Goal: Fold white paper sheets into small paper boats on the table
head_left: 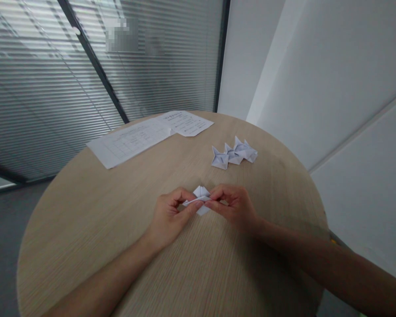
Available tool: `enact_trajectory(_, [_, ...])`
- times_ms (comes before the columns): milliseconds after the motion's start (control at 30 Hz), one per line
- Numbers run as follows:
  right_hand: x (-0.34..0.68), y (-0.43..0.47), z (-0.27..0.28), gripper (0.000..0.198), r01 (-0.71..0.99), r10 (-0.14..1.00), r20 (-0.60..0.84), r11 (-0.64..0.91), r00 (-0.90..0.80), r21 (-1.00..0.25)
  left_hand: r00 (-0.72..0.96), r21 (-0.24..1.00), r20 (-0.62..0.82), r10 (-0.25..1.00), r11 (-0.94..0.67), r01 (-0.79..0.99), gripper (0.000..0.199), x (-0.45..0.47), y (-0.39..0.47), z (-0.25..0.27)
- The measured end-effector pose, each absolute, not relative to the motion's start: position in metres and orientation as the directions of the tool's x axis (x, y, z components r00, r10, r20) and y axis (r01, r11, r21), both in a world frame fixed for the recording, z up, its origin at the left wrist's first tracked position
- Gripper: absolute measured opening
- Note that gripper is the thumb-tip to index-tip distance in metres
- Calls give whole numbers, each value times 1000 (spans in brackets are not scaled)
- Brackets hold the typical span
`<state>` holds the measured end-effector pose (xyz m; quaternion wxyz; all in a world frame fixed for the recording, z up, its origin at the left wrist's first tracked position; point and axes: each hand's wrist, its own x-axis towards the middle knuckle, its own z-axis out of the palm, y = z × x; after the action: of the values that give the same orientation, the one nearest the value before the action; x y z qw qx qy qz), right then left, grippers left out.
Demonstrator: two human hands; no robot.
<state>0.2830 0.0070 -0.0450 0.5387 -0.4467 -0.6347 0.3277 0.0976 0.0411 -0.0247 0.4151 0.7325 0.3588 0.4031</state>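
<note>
A small folded piece of white paper [203, 210] is held between both hands just over the table. My left hand [171, 213] pinches its left side, thumb on the near face and fingers behind. On the right side, my right hand [234, 204] grips it between thumb and fingertips. A pointed flap sticks out at the left, and a folded peak rises at the back. The fingers hide parts of the folds. Beyond the right hand, several folded paper figures [220, 159] with pointed tips sit in an overlapping row.
Printed sheets of paper [128, 143] lie at the far left of the round wooden table [95, 229]. A glass partition with blinds [171, 66] stands behind the table, and a white wall [343, 88] rises close to its right edge.
</note>
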Motion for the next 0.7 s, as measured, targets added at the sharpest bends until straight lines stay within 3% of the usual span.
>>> enact_trajectory(167, [281,6,-47,19,202,932,356,337,69,-920,427,926,257,867,-347,148,20,100,39,-27])
enact_trajectory(267, [283,7,-46,24,312,911,408,370,64,-875,516,874,291,806,-443,200,21,98,41,-26])
enact_trajectory(367, [289,10,-46,3,470,858,513,457,-10,-755,604,642,445,661,-706,299,17,91,48,-29])
enact_trajectory(500, [297,18,-53,19,619,777,567,594,-274,-514,730,227,569,379,-926,303,21,85,60,-40])
enact_trajectory(567, [300,21,-57,20,659,772,518,609,-368,-441,777,142,530,339,-939,313,20,84,63,-43])
enact_trajectory(700, [303,20,-55,15,645,783,445,616,-436,-452,811,153,456,366,-930,334,22,88,60,-39])
